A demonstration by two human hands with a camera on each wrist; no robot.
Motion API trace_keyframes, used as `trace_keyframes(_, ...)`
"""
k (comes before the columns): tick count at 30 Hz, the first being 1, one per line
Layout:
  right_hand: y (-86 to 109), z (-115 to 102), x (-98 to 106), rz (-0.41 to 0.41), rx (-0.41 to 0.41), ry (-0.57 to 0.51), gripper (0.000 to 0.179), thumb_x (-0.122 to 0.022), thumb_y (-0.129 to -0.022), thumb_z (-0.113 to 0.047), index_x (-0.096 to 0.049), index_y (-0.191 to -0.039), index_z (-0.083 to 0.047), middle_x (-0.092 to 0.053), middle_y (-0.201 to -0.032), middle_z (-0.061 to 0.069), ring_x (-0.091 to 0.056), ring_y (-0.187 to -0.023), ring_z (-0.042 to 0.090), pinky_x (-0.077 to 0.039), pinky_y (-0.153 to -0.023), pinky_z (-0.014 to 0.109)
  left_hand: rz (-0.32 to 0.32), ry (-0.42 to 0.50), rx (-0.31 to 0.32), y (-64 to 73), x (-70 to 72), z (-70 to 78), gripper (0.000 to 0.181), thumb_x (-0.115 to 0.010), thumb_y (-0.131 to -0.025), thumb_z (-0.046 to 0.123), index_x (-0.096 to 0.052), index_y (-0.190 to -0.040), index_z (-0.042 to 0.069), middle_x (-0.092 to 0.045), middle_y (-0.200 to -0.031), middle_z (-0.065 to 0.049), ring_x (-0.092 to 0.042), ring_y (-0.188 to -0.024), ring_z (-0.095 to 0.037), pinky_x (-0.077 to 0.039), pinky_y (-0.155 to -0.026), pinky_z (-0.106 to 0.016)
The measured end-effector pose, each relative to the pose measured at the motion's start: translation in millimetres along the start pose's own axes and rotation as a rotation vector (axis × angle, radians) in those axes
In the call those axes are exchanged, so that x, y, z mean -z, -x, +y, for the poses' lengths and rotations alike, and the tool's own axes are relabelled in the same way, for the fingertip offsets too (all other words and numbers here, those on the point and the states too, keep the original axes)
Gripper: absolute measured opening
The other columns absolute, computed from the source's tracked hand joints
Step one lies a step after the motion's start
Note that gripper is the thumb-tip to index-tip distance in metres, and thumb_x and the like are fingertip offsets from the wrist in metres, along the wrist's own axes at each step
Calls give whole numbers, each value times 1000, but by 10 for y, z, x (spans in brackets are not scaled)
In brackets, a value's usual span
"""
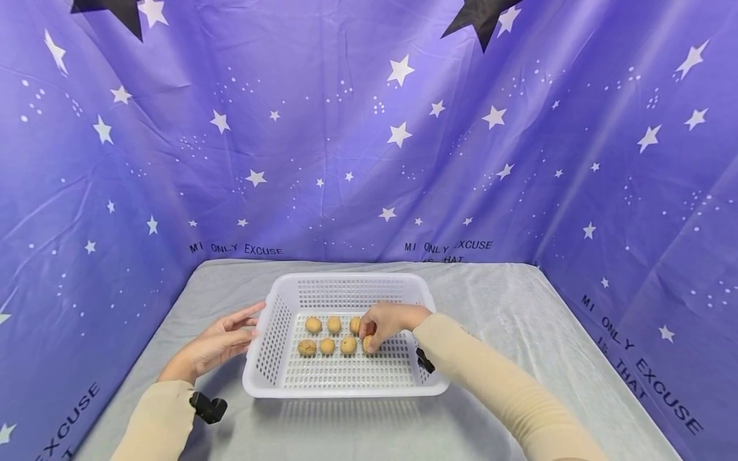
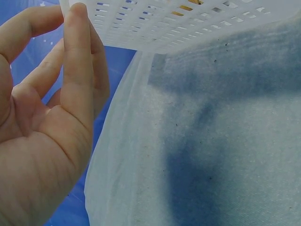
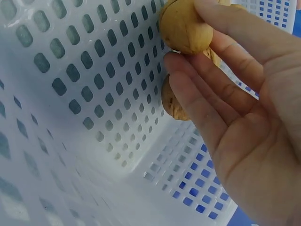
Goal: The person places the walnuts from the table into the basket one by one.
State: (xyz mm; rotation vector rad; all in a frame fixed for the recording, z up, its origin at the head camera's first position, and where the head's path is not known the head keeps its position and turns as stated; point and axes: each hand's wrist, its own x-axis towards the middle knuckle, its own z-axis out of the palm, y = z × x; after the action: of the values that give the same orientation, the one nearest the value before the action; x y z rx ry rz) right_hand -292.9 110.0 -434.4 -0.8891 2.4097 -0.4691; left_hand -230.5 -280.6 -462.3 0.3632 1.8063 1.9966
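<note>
A white plastic basket (image 1: pixel 346 392) with slotted walls holds several walnuts (image 1: pixel 327 346) in two rows on its floor. My right hand (image 1: pixel 392 320) reaches in over the right side and pinches the walnut (image 3: pixel 186 28) at the right end of the near row, close to the basket floor. Behind those fingers another walnut (image 3: pixel 173 101) partly shows. At the basket's left side, my left hand (image 1: pixel 221 339) holds the rim, thumb (image 2: pixel 77 56) and forefinger on either side of its edge in the left wrist view.
The basket stands on a table with a light grey cloth (image 1: pixel 490 307). Purple star-printed curtains (image 1: pixel 323 160) enclose the back and both sides. Each wrist carries a small black camera, such as the one (image 1: pixel 209 407) on the left.
</note>
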Motion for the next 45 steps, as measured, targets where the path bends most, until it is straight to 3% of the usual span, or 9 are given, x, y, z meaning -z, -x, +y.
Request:
trace_keyframes(15, 57, -37, 103, -12, 2, -41, 32, -85, -80, -18, -73, -108, -12, -68, -95, -7, -61, -87, 6, -51, -85, 26, -6, 5, 5, -16, 23, -13, 69, -55, -100, -4, -20, -159, 4, -49, -133, -18, -62, -113, -22, -53, -97, -39)
trace_keyframes(22, 153, -86, 278, 3, 18, -72, 37, -84, -81, -16, -71, -115, -8, -71, -106, 2, -63, -93, 9, -52, -89, 29, 8, 0, 19, 0, 24, -4, 70, -56, -100, -3, -20, -160, 5, -51, -133, -14, -63, -112, -21, -53, -96, -39)
trace_keyframes(29, 341, -98, 503, 40, 46, -71, 34, -80, -86, -15, -70, -117, -7, -71, -113, 6, -64, -106, 20, -52, -94, 34, -1, 2, 4, 2, -1, 8, 69, -55, -100, -3, -21, -159, 4, -52, -132, -14, -63, -111, -20, -54, -94, -37)
trace_keyframes(33, 472, -64, 609, 76, 48, -57, 32, -80, -86, -18, -71, -115, -14, -70, -113, -1, -64, -107, 17, -52, -94, 32, -4, 7, 3, 2, -9, 11, 69, -55, -100, -3, -21, -159, 4, -51, -132, -15, -63, -111, -21, -54, -94, -37)
trace_keyframes(45, 916, 316, 727, 167, 64, -145, 34, -79, -85, -12, -69, -117, -5, -70, -111, 3, -67, -103, 20, -55, -91, 33, -6, 3, 9, 5, -13, 18, 70, -55, -100, -3, -20, -159, 4, -50, -133, -15, -63, -112, -21, -54, -95, -37)
